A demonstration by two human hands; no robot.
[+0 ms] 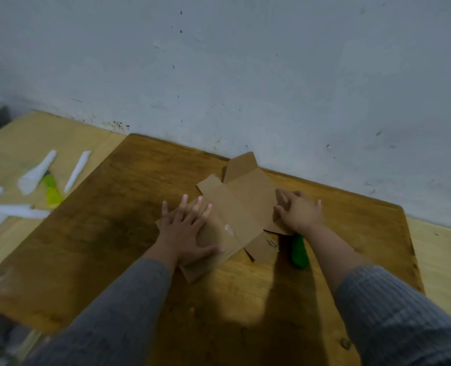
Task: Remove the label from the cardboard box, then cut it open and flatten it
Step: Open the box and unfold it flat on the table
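Note:
The cardboard box (pixel 241 204) lies opened out and nearly flat on the brown wooden board (pixel 113 207), with one flap sticking up at the far end by the wall. My left hand (pixel 187 228) presses its spread, straight fingers on the near left panel. On the right panel my right hand (pixel 298 211) rests palm down with fingers extended. A green-handled cutter (pixel 299 250) lies on the board just under my right wrist, its blade end hidden beneath the cardboard.
On the paler table (pixel 20 143) to the left lie several torn white label strips (pixel 38 171) and a yellow-green cutter (pixel 52 191). A stained white wall (pixel 245 75) runs right behind the board. Bare board shows in front of my arms.

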